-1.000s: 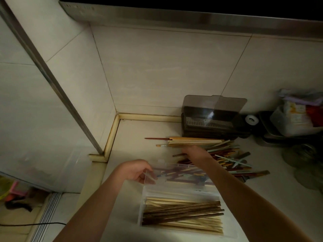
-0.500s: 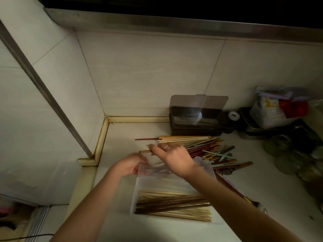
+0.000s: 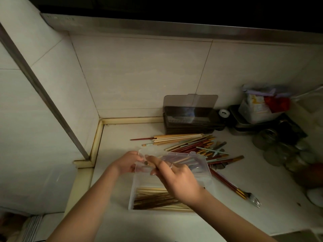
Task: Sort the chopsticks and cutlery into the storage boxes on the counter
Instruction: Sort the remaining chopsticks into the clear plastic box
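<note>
A clear plastic storage box [image 3: 132,198] sits on the counter with several wooden chopsticks [image 3: 153,199] lying in it. Its clear hinged lid [image 3: 197,160] stands raised at the far side. My left hand [image 3: 126,162] grips the lid's left edge. My right hand [image 3: 173,175] is over the box and pinches the end of a chopstick at the lid's left part. Beyond the lid lies a loose pile of chopsticks and cutlery [image 3: 192,142]. A dark-handled fork [image 3: 244,194] lies to the right of the box.
A dark storage box [image 3: 190,123] with its lid up stands against the tiled back wall. Jars, a metal tray and bags [image 3: 265,105] crowd the right end of the counter. The wall corner is at the left; the counter's front edge runs near me.
My right hand has come back from the pile, holding a chopstick, and is now over the box by the lid's left part. My left hand stays on the lid. The camera has shifted.
</note>
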### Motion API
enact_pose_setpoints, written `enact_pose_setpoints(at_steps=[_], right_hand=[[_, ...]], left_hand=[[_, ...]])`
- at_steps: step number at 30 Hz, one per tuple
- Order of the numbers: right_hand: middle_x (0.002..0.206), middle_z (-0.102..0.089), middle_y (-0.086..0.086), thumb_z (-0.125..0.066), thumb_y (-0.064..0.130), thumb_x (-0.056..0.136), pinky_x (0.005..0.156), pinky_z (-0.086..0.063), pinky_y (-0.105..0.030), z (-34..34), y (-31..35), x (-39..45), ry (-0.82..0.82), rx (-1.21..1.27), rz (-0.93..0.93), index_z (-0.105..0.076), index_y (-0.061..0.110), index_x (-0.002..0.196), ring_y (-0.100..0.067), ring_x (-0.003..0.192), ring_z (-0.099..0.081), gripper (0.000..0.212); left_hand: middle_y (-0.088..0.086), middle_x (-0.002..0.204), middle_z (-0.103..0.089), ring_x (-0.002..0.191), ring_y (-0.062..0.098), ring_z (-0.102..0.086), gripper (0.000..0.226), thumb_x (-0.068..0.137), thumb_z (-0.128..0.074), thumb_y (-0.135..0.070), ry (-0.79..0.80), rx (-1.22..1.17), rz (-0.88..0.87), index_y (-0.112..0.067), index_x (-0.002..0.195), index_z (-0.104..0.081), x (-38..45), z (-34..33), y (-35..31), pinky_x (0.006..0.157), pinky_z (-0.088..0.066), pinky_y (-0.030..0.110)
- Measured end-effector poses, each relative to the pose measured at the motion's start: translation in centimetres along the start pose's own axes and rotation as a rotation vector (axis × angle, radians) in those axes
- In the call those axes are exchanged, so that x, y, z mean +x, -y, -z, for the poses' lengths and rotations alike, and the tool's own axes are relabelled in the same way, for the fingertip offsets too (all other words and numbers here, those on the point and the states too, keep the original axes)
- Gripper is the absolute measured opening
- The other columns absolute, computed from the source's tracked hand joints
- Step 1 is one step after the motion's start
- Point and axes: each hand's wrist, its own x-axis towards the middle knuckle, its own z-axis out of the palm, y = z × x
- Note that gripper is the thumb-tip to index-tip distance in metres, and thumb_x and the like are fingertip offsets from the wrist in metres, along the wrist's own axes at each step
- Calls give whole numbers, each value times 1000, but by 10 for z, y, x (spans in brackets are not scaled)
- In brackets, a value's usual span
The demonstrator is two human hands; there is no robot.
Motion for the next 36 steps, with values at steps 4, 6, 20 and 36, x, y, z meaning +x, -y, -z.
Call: enact_pose_setpoints(at_steps=[4,6,20,36], right_hand=[[71,-67,3,-28,28,104,38,-45,-24,-4,2,-14,115,91,-55,-37,15,132,-10,50,-59,32],[65,-64,5,-37,30,98,34,-34,-19,-15,-4,-26,309,-40,-60,-40,20,131,-9,43,-55,35],[106,-64,-3,-40,31,99,68,-45,-30,-39,-77,-25,433,62,-428,-53,24,120,-21,96,-60,26],[151,-33,-1,-50,33,95,112,-31,-37,-78,-197,-18,985,-77,-473,-32,31,145,-23,136,-34,54]], left_hand=[[4,67,-66,44,11,-62,10,93,-46,0,-46,-54,90,-5,89,-54,7,-1,2,42,-46,18],[9,82,-66,41,11,-61,12,94,-45,0,-61,-51,121,-8,88,-52,10,-3,0,39,-44,17],[14,94,-61,77,22,-61,12,96,-43,-5,-18,-42,276,-3,105,-51,28,2,24,64,-45,29],[9,89,-70,77,18,-65,11,95,-52,-13,249,-120,436,-9,105,-56,27,29,37,69,-49,28]])
